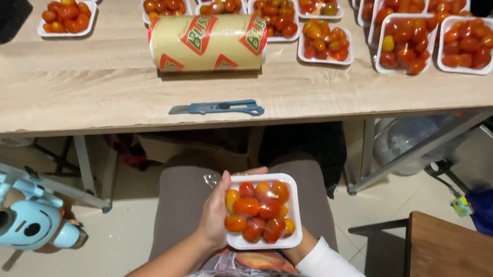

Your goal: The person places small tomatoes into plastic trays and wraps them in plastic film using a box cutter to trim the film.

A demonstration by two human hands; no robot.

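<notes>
Wooden table (72, 86) fills twelve o'clock, with a wrapped roll of cling film (207, 41) — and a blue utility knife (218, 107) just below it. At six o'clock, over the lap, the white tray of cherry tomatoes (261, 211): left hand (216, 212) curled round its edge, right hand (302, 243) underneath — fingers hidden, grip unclear.

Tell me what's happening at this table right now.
A seated person holds a white foam tray of red and orange cherry tomatoes over their lap, left hand gripping its left edge, right hand mostly hidden beneath it. On the light wooden table lie a large roll of cling film, a blue utility knife and many more filled tomato trays.
</notes>
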